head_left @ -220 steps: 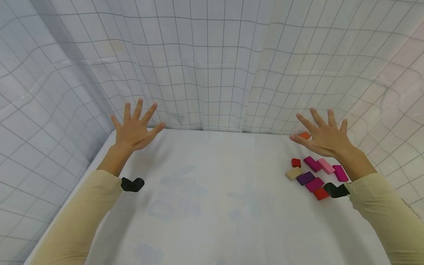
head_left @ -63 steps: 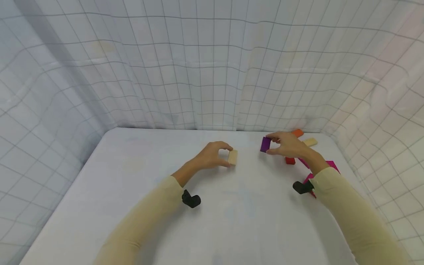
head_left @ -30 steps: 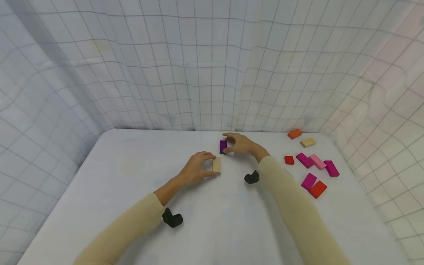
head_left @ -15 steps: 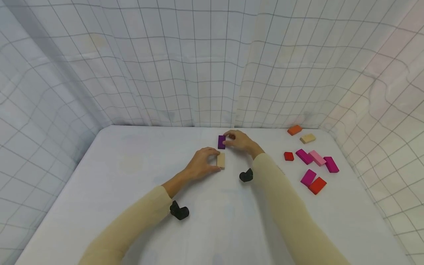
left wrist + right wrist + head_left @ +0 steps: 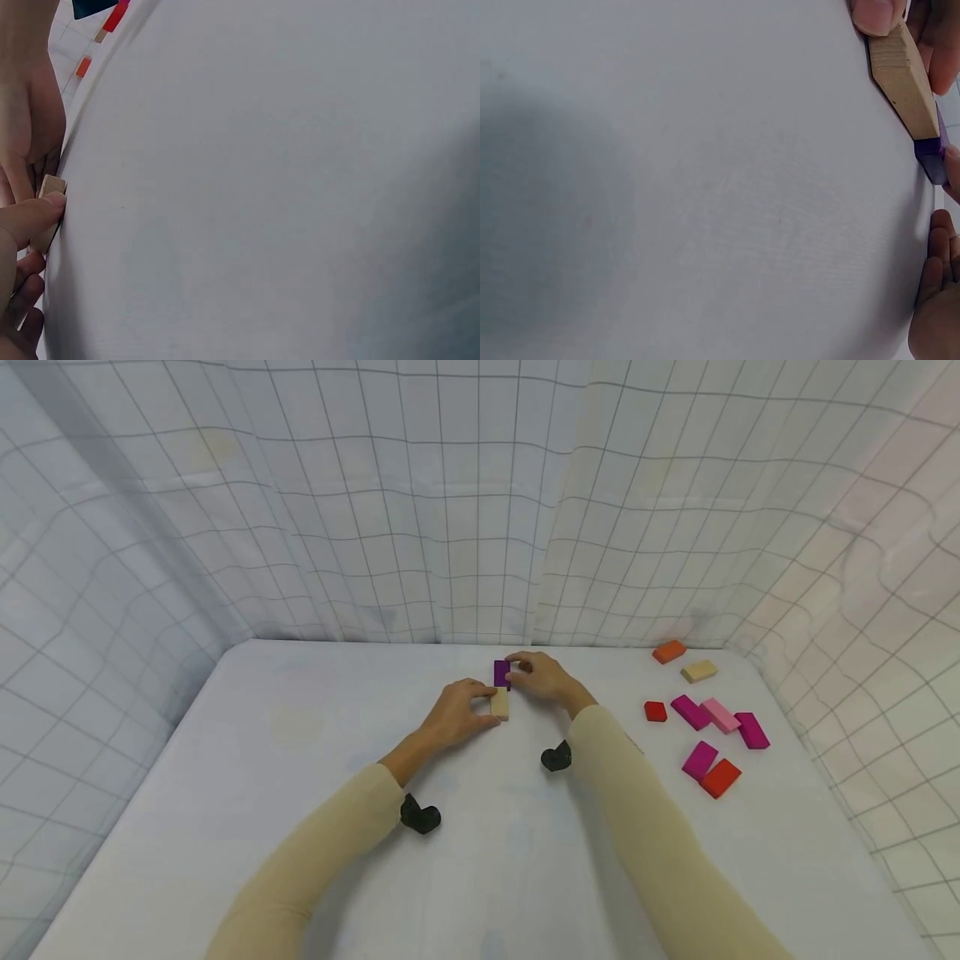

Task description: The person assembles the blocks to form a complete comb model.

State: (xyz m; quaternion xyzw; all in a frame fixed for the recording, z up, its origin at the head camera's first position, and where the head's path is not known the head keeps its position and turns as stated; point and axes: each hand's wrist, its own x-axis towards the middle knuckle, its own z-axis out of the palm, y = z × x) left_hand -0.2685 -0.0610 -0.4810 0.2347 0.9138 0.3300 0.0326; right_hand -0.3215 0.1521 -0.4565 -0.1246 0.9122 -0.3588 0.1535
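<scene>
Near the back middle of the white table, my left hand (image 5: 455, 717) pinches a plain tan wooden block (image 5: 500, 703) between thumb and fingers. Just behind it, my right hand (image 5: 546, 678) holds a purple block (image 5: 502, 673) by its ends. The two blocks stand end to end in line, the tan one nearer me. In the right wrist view the tan block (image 5: 904, 79) meets the end of the purple block (image 5: 930, 157). The left wrist view shows the left thumb (image 5: 34, 214) on the tan block (image 5: 54, 184), with the purple one hidden.
On the right lie several loose blocks: an orange one (image 5: 669, 651), a second tan one (image 5: 699, 671), a small red one (image 5: 656, 711), a pink one (image 5: 720, 715), a larger red one (image 5: 721, 777) and several magenta ones (image 5: 752, 730). A gridded white curtain (image 5: 480, 527) surrounds the table.
Both hands were spread open and apart; they took a tan and a purple block from the right-hand group to the middle. Lately the left hand slid the tan block up to the purple one.
</scene>
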